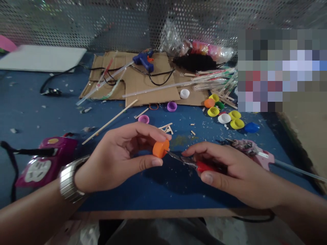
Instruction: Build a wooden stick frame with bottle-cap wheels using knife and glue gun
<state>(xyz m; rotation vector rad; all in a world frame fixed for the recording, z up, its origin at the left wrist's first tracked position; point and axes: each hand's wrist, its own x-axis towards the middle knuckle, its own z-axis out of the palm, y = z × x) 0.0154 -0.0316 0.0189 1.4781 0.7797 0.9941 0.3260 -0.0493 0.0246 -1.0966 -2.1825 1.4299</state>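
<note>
As it slants (slightly), the tool [189, 162] points left.

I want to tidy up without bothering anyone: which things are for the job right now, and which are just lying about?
In the job:
orange cap, in the left hand
red-handled tool, in the right hand, tip at the cap

Seem to be just lying about:
blue glue gun, on cardboard
pink glue gun
purple cap
long thin stick
</note>
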